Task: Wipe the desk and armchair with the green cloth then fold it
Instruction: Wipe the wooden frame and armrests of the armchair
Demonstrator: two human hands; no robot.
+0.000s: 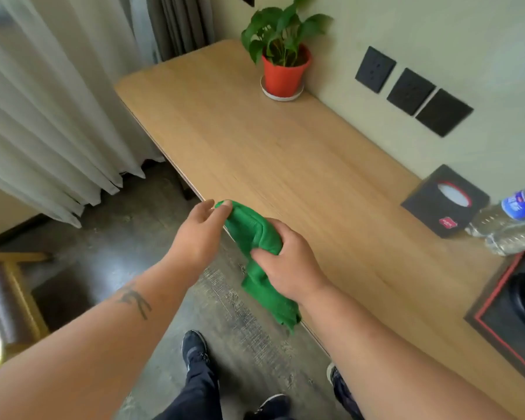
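Note:
The green cloth (256, 237) hangs bunched between both hands, just over the front edge of the wooden desk (285, 153). My left hand (199, 234) pinches the cloth's upper corner between thumb and fingertips. My right hand (288, 259) grips the cloth's middle in a fist, and the loose lower end dangles below it, off the desk edge. The armchair (9, 298) shows partly at the far left, with a wooden frame and dark cushion.
A potted plant in a red pot (283, 74) stands at the desk's far end by the wall. A black tissue box (446, 201), water bottles (512, 219) and a black tray (509, 316) sit at the right. Curtains (43, 101) hang at the left; my feet stand on the floor below.

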